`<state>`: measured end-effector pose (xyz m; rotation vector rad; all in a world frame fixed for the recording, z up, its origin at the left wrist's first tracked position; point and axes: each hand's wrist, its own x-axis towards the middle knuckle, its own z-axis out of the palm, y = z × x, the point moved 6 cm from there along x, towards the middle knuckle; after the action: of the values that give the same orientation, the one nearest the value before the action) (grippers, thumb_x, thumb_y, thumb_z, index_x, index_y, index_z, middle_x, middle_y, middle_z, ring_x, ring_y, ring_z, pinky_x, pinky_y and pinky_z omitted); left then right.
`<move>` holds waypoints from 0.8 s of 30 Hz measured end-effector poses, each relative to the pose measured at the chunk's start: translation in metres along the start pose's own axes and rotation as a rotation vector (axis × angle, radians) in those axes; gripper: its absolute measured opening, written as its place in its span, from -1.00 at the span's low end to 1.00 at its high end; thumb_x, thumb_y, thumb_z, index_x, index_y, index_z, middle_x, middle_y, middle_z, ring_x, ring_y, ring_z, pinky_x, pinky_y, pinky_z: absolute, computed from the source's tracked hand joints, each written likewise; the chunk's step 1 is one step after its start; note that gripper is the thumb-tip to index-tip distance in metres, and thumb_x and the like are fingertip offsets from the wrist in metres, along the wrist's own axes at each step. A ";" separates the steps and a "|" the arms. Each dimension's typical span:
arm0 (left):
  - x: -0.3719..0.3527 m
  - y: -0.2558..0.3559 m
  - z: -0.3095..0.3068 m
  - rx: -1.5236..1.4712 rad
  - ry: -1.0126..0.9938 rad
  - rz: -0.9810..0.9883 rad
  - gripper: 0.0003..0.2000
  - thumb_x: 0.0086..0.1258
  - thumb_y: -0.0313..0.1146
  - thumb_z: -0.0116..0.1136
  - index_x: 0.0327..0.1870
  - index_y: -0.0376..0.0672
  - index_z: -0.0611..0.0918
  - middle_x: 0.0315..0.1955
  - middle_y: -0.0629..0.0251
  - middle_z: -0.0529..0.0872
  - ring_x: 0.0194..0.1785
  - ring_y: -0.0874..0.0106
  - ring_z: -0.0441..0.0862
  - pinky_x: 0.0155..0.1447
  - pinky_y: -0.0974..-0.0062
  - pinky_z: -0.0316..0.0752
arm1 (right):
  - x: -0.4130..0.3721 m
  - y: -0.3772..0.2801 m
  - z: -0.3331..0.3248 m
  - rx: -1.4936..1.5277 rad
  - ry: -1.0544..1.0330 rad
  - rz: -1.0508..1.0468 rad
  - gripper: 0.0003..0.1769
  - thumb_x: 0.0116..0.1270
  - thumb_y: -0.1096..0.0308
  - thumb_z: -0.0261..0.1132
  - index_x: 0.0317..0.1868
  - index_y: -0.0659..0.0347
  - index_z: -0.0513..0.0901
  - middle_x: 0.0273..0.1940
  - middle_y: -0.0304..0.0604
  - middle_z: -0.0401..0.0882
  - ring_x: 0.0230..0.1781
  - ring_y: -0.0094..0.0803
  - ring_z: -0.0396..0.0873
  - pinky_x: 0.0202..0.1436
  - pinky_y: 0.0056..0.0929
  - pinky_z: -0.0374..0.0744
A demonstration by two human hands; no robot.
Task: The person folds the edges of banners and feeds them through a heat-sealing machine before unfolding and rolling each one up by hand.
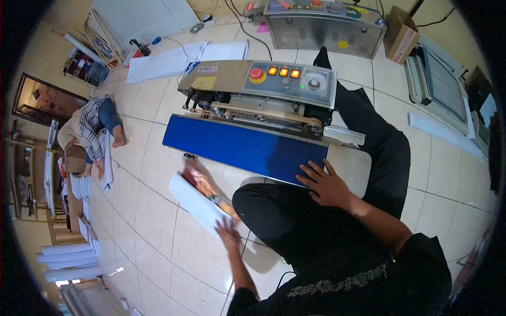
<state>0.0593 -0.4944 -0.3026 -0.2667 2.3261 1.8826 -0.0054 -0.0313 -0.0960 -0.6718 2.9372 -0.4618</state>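
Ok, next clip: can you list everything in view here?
sealing machine: one, grey, centre of the floor
conveyor belt: one, blue, along the machine's front
second machine: one, grey, top
cardboard box: one, brown, top right
packets: one stack, white with colourful print, floor beside the belt
other person: one, checked shirt, sitting at left
left hand: open, on the packets
right hand: open, fingers on the belt's near edge

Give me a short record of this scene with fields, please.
place: tiled floor, person seated
machine: band sealer with blue belt
left hand: open, on stack of white packets
right hand: open, fingers spread at the belt's near edge
nearby: another person lying on the floor
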 end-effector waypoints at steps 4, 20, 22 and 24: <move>-0.119 0.064 0.068 0.996 -0.060 0.170 -0.43 0.09 -0.41 0.08 0.26 0.06 0.59 0.45 0.10 0.28 0.49 -0.26 0.03 0.46 -0.35 -0.17 | 0.003 -0.002 -0.004 0.026 -0.042 -0.003 -0.22 0.27 0.16 0.29 0.49 -0.14 0.19 0.53 -0.18 0.05 0.55 -0.19 -0.01 0.55 0.20 -0.07; -0.049 0.026 0.019 1.296 0.153 -0.321 -0.07 0.21 0.56 -0.25 0.57 0.31 -0.06 0.58 0.21 -0.27 0.60 -0.01 -0.32 0.31 -0.58 -0.23 | -0.090 0.074 -0.054 0.373 0.477 0.082 -0.48 0.26 0.24 0.32 0.25 0.04 0.51 0.46 0.01 0.15 0.51 0.02 0.07 0.49 0.09 0.13; -0.046 0.007 0.011 1.313 0.178 -0.340 -0.03 0.14 0.64 -0.43 0.57 0.34 -0.09 0.57 0.15 -0.34 0.59 -0.03 -0.36 0.23 -0.67 -0.18 | -0.132 0.141 -0.094 0.404 0.676 0.380 -0.56 0.19 0.40 0.31 0.13 0.16 0.60 0.34 0.04 0.33 0.43 -0.04 0.21 0.45 -0.05 0.24; -0.053 0.034 0.036 1.410 0.310 -0.241 -0.21 0.36 0.39 -0.17 0.51 0.11 0.21 0.50 -0.06 0.09 0.52 -0.05 0.07 0.28 -0.45 0.12 | -0.180 0.224 -0.104 0.243 0.954 0.545 -0.65 0.13 0.62 0.18 -0.04 0.22 0.62 0.16 0.06 0.51 0.29 0.00 0.40 0.35 -0.16 0.39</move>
<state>0.1035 -0.4496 -0.2665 -0.5875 2.9443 -0.1578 0.0484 0.2672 -0.0630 0.5511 3.5384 -1.3206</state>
